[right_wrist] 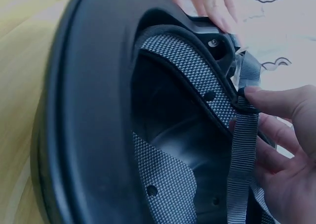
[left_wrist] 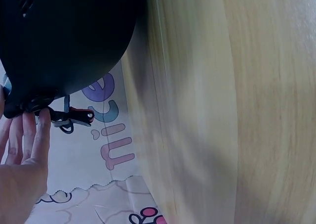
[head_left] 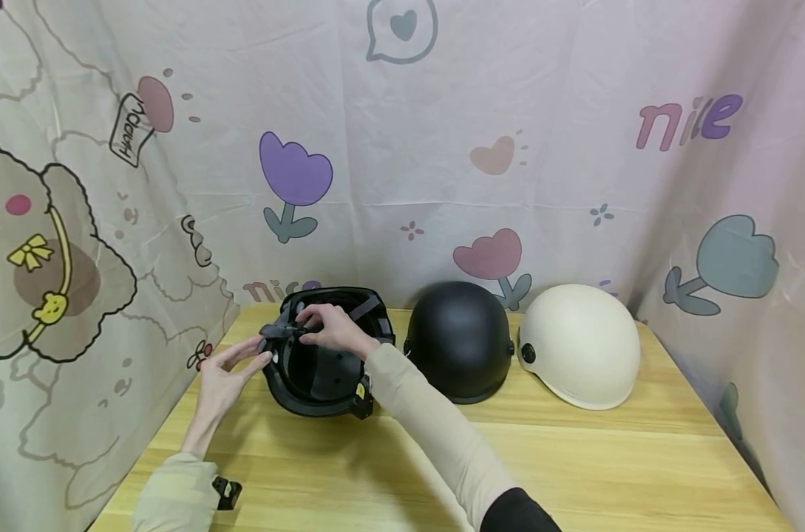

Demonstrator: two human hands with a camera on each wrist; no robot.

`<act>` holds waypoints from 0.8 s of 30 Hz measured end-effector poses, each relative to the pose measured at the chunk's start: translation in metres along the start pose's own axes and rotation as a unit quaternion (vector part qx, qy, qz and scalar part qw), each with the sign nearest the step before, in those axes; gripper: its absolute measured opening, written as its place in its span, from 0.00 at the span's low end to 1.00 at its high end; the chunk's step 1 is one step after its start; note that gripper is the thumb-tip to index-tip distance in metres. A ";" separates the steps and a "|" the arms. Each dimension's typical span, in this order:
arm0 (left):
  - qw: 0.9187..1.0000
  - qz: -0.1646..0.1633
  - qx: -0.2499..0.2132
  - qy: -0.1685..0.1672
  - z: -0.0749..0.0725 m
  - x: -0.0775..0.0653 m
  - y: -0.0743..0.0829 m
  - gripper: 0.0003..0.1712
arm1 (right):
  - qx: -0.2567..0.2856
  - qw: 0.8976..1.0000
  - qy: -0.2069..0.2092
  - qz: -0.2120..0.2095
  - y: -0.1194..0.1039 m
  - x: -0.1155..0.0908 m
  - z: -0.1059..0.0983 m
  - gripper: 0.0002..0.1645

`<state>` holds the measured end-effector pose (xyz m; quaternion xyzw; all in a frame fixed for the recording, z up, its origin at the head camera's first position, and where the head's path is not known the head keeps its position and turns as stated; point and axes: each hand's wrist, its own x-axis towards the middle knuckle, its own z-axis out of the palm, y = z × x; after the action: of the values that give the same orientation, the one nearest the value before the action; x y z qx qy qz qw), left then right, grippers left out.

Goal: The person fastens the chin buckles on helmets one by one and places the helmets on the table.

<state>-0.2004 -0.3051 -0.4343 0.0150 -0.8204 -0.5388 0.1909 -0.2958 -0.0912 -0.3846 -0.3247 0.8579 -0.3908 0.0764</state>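
Observation:
A black helmet lies with its padded inside facing up at the left of the table. My left hand rests its straight fingers against the helmet's left rim; in the left wrist view these fingers touch the black shell near a side fitting. My right hand reaches over the opening. In the right wrist view that hand pinches the grey webbing chin strap between thumb and fingers, beside a dark strap slider. Grey mesh padding lines the inside.
A second black helmet stands dome up just right of the first one. Farther right is a cream helmet, also dome up. All sit on a wooden table before a printed cloth backdrop.

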 end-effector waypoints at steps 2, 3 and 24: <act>1.000 0.000 0.000 0.000 0.000 0.000 0.000 0.27 | -0.009 1.000 -0.001 0.000 0.000 0.000 0.001 0.19; 1.000 0.000 -0.001 0.001 0.000 0.000 0.000 0.27 | -0.010 1.000 -0.003 -0.002 0.001 -0.001 0.001 0.18; 0.999 0.012 -0.043 0.016 0.004 0.003 -0.008 0.27 | 0.212 0.975 0.048 -0.051 0.017 -0.026 -0.019 0.12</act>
<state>-0.2058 -0.3060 -0.4420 0.0058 -0.7936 -0.5708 0.2105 -0.2916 -0.0552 -0.3875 -0.3249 0.7405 -0.5825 0.0821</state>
